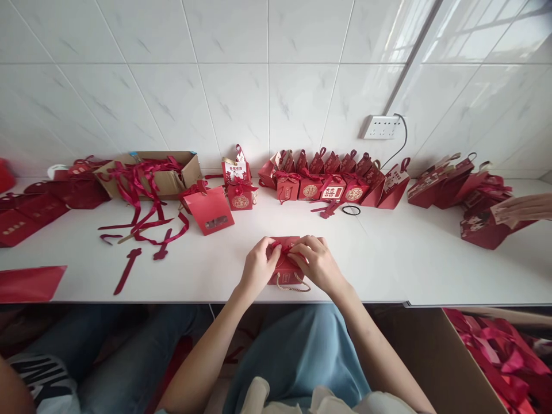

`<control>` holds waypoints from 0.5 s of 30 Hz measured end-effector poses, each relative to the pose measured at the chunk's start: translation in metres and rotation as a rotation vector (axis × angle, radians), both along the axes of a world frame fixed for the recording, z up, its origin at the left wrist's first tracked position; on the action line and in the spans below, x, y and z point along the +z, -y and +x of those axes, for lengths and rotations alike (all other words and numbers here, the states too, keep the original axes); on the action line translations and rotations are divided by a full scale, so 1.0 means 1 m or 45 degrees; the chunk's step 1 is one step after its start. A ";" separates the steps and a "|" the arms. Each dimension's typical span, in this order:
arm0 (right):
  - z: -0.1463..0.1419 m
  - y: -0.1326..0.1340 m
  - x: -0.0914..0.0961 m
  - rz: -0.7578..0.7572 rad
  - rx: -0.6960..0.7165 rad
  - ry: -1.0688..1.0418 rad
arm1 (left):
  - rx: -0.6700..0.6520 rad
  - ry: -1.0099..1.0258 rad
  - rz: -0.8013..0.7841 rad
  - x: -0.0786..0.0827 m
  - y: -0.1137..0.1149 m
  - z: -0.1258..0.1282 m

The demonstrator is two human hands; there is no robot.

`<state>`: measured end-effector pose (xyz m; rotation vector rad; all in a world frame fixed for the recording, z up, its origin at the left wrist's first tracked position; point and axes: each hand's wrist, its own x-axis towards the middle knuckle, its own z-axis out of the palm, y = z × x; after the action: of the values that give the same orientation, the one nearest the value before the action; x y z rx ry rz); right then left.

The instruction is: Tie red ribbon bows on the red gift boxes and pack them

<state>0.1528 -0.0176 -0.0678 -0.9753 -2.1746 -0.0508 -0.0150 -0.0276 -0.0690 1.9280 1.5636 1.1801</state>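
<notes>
A small red gift box (285, 270) with a gold cord handle lies near the front edge of the white table (388, 259). My left hand (257, 268) and my right hand (315, 262) are both closed on it, pinching a red ribbon (282, 249) at its top. The hands cover most of the box.
A row of finished red boxes (332, 181) lines the wall, with more at the right (452, 184). A cardboard box (159, 172) spills red ribbons at the left. Flat red bag (211, 210), loose ribbons (142, 230). Another person's hand (524, 208) at far right. Carton of ribbons (495, 351) below.
</notes>
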 end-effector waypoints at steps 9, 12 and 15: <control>0.017 -0.005 -0.001 0.159 -0.016 0.164 | -0.010 0.191 -0.055 -0.001 0.003 0.001; 0.022 -0.004 -0.005 0.157 0.000 0.154 | 0.014 0.219 -0.041 -0.003 0.005 0.000; 0.027 -0.002 -0.007 0.136 0.007 0.115 | 0.061 0.203 -0.023 -0.005 0.006 0.001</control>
<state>0.1794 -0.0156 -0.0752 -0.9222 -2.2321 -0.2097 -0.0143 -0.0339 -0.0744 1.7476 1.5382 1.3005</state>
